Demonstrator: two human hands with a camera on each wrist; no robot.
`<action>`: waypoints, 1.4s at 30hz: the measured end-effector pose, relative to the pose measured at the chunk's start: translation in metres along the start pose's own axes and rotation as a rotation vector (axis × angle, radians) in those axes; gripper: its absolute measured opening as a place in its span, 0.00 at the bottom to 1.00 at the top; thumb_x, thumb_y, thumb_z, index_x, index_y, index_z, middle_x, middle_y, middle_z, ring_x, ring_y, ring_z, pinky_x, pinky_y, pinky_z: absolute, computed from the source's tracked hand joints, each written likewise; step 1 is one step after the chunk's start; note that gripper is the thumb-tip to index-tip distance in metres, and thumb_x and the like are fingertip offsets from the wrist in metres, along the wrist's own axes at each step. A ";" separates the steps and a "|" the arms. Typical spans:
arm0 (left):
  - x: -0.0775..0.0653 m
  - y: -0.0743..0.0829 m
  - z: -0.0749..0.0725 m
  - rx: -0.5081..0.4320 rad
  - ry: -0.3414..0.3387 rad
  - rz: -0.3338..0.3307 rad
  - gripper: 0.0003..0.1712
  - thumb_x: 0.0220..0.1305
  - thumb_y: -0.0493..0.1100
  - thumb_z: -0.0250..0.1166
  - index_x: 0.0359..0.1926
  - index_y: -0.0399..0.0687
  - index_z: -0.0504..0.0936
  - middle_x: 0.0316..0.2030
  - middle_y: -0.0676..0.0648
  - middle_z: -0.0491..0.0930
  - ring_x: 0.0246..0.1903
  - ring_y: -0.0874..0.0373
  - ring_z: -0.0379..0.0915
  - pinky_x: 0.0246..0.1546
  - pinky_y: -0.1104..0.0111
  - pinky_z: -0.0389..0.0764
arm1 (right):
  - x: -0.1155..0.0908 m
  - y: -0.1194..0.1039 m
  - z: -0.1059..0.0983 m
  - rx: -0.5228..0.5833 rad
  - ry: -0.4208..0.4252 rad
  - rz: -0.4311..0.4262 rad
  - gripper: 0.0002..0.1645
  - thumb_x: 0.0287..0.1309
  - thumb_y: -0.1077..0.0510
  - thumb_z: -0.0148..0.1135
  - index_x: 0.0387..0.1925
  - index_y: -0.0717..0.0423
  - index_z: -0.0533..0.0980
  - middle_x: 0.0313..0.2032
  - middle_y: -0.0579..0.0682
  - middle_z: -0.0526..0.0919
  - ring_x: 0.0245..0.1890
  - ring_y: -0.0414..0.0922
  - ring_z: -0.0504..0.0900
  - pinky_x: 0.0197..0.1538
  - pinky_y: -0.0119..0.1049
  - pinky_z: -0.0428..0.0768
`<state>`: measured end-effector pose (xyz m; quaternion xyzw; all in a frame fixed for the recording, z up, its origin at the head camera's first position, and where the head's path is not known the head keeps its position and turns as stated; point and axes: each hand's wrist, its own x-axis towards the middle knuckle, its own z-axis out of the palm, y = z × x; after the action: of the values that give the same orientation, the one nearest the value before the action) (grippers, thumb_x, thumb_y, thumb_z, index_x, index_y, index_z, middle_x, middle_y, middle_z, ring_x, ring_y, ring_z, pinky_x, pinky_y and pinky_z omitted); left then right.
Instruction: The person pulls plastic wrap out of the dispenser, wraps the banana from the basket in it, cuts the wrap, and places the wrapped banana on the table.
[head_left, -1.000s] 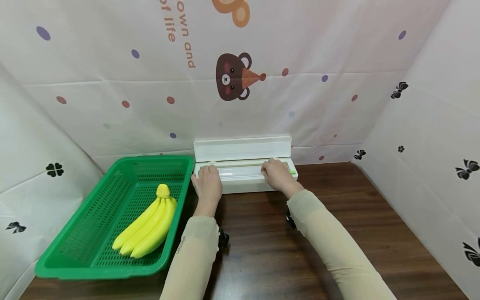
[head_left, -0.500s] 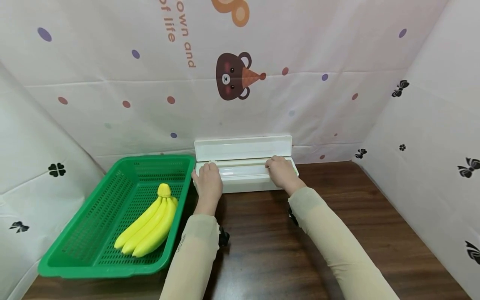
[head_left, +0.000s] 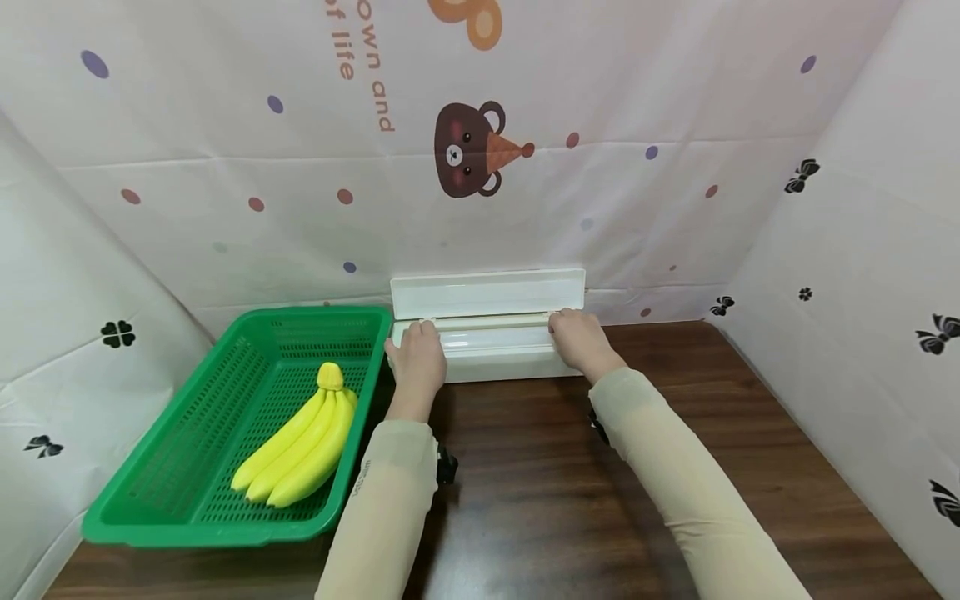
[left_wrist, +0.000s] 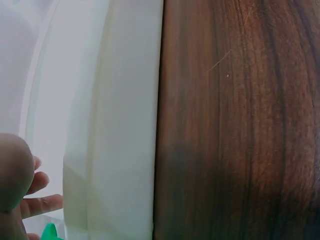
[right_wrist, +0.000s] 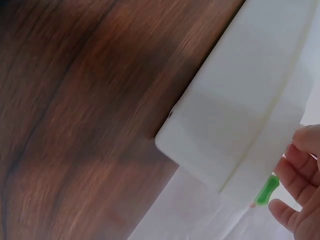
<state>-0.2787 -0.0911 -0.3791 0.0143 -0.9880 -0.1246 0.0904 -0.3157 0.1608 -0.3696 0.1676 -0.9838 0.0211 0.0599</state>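
Note:
A long white cling-film-style dispenser box [head_left: 510, 368] lies at the back of the table with its lid [head_left: 487, 293] raised, showing a pale glossy inside. My left hand [head_left: 418, 357] rests over its left end, fingers bent over the top; in the left wrist view these fingers [left_wrist: 42, 204] look loose and spread beside the box. At the other end is my right hand [head_left: 583, 340]. In the right wrist view its thumb and bent fingers [right_wrist: 295, 180] come close together at the box edge, beside a small green tab [right_wrist: 268, 190]. Whether they pinch anything, I cannot tell.
A green perforated basket [head_left: 150, 433] stands left of the box, with a bunch of yellow bananas [head_left: 303, 450] inside. Under everything is a dark wood-grain table [head_left: 525, 500]. Patterned white sheets [head_left: 300, 233] hang behind and at both sides.
My right hand has moved rightward along the box to its right end, and now covers the green tab in the head view. The left hand stays at the left end.

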 end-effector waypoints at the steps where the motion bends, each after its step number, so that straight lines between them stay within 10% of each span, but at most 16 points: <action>1: 0.000 -0.001 -0.001 -0.004 -0.010 0.004 0.13 0.70 0.40 0.49 0.49 0.37 0.71 0.47 0.39 0.73 0.49 0.45 0.71 0.60 0.38 0.57 | -0.001 0.001 0.000 0.001 0.000 0.001 0.11 0.66 0.64 0.49 0.42 0.58 0.78 0.41 0.55 0.82 0.42 0.54 0.79 0.48 0.52 0.76; 17: 0.005 -0.003 -0.013 0.200 -0.177 0.055 0.07 0.63 0.34 0.59 0.39 0.44 0.82 0.43 0.41 0.76 0.47 0.47 0.70 0.52 0.46 0.66 | -0.005 0.008 -0.005 0.043 -0.008 0.011 0.08 0.68 0.65 0.46 0.33 0.56 0.71 0.27 0.51 0.76 0.27 0.47 0.71 0.38 0.45 0.70; 42: 0.006 -0.007 -0.026 0.241 -0.154 0.143 0.11 0.66 0.32 0.55 0.41 0.40 0.84 0.41 0.40 0.79 0.38 0.47 0.79 0.38 0.58 0.81 | -0.013 0.008 -0.014 0.096 -0.017 -0.018 0.09 0.69 0.65 0.43 0.33 0.56 0.69 0.26 0.50 0.73 0.26 0.45 0.67 0.33 0.39 0.66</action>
<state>-0.2797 -0.1045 -0.3548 -0.0549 -0.9983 0.0010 0.0205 -0.3050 0.1732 -0.3579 0.1794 -0.9806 0.0663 0.0438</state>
